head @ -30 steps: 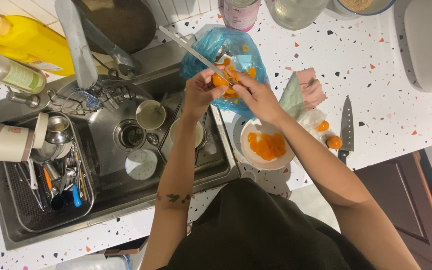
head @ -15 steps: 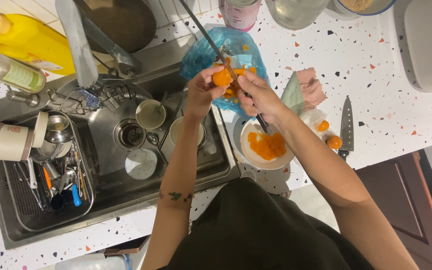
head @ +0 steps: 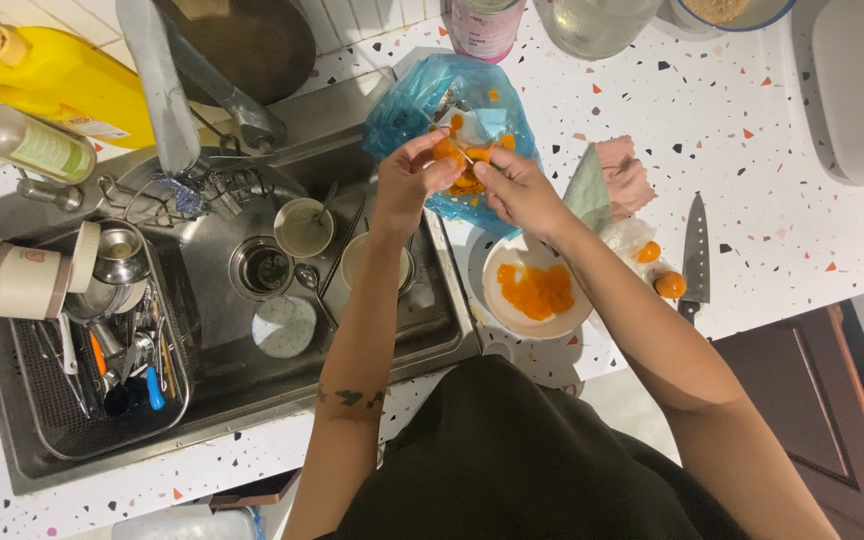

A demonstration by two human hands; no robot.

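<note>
Looking down from the head camera, I see both hands meeting above a crinkled blue plastic bag [head: 422, 105] that lies open on the speckled white terrazzo table [head: 752, 110], just right of the steel sink [head: 217, 400]. My left hand [head: 407, 180] and right hand [head: 517, 190] pinch a small orange piece of fruit [head: 449, 152] between them — fingers narrow, closed on it from both sides, holding it over the bag's mouth.

I judge the piece to be light, soft and wet, probably slippery, and easy to crush. The best hold would be a gentle pinch at its firmer outer edges, not a squeeze across the middle.

Near the right forearm a white round bowl [head: 500, 310] holds more orange pieces, and a dark-bladed kitchen knife [head: 694, 250] lies on the table beyond it, with two small whole orange fruits [head: 660, 270] just beside it.

Much is hard to make out — the fingers cover most of the piece, so I cannot tell whether it is peel, flesh or a stone. A thin pale object between the hands may be a tool; that is unclear too. The bag's contents are a blur of orange scraps.
</note>
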